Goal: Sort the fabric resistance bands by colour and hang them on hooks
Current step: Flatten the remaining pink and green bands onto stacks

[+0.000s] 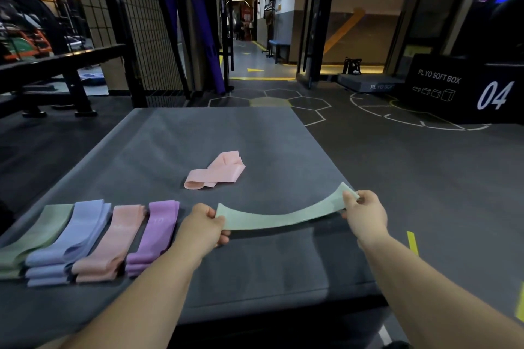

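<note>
Sorted stacks: green stack [34,238], blue stack [71,241], peach stack [113,241] and purple stack [154,235] side by side on the grey mat [255,269], left of both hands.
Left hand [202,225]: pinches the mint band's left end.
Mint band [280,217]: stretched between the hands, sagging above the mat.
Loose pink band [215,171]: crumpled on the mat, beyond the mint band.
Right hand [365,214]: grips its right end.

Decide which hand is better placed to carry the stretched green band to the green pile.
Probably the left hand: it grips the green band at the end nearer the green pile, far left on the mat. The right hand holds the far end.
</note>
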### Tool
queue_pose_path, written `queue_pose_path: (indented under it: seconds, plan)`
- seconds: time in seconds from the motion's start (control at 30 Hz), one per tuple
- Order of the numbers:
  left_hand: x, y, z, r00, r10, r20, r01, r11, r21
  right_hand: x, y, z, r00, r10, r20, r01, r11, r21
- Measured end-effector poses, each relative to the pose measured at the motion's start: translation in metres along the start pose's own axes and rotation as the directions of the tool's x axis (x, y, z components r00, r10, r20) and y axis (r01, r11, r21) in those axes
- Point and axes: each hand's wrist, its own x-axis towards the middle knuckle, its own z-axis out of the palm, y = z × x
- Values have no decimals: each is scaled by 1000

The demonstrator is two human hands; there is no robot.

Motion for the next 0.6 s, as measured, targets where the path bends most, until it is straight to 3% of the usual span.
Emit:
queue_pose_path:
  seconds: [0.27,0.6]
  plan:
    - [-7,-8,-12,993,113,-21,-90,879,468,-9,-5,-4,988,-99,116,141,880,-453]
    - [-22,-13,-18,985,173,15,-137,719,682,-11,2,-3,966,-179,186,257,588,-767]
